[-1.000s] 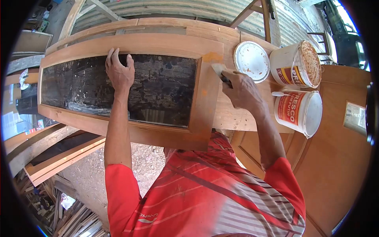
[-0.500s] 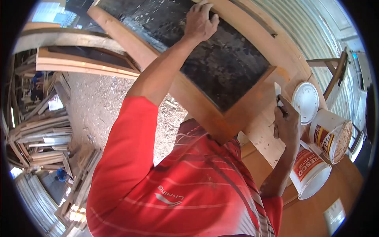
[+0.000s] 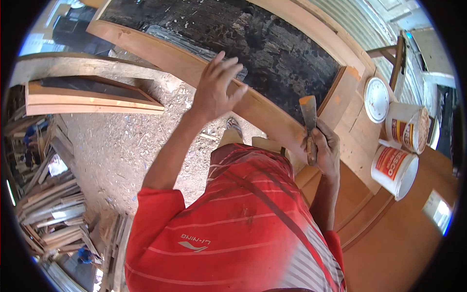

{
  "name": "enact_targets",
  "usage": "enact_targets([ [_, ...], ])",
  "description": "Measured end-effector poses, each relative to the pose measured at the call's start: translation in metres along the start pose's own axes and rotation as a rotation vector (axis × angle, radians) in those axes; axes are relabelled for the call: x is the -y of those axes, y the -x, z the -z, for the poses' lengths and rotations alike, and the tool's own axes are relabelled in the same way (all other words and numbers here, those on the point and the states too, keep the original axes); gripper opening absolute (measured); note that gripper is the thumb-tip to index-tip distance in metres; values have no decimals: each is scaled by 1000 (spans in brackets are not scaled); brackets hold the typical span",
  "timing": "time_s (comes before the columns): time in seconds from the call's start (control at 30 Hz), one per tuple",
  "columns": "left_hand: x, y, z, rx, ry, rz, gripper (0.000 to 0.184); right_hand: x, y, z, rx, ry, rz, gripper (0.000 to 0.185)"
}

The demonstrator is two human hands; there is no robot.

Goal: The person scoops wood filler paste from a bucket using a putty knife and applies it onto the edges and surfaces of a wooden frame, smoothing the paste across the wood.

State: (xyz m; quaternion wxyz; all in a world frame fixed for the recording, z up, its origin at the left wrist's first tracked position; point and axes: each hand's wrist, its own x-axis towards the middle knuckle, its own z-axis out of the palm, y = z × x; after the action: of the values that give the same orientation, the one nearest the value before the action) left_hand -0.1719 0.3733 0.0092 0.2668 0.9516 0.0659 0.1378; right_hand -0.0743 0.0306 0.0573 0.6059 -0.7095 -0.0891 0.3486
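Scraper (image 3: 310, 124) near-vertical in view, blade (image 3: 308, 110) uppermost

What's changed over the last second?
The left hand has let go of the frame's far rail and come back toward the body, fingers spread, by the near rail; contact there is unclear. The right hand has drawn the scraper back from the orange-patched corner toward the body. The camera view swung too. Unchanged: scraper in the right hand, white lid and two buckets in place.

Littered floor (image 3: 121, 146), corrugated sheeting (image 3: 354, 25) behind
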Motion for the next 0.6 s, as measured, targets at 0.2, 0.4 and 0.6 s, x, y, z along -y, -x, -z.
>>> enact_targets([
  [0.2,-21,49,-20,64,-18,-171,55,0,16,-31,-109,-18,66,39],
  [0.4,-24,50,-21,95,-62,-230,51,2,31,-17,-172,64,28,39],
  [0.6,-24,45,-22,136,-26,-252,52,-6,42,-18,-200,9,37,36],
])
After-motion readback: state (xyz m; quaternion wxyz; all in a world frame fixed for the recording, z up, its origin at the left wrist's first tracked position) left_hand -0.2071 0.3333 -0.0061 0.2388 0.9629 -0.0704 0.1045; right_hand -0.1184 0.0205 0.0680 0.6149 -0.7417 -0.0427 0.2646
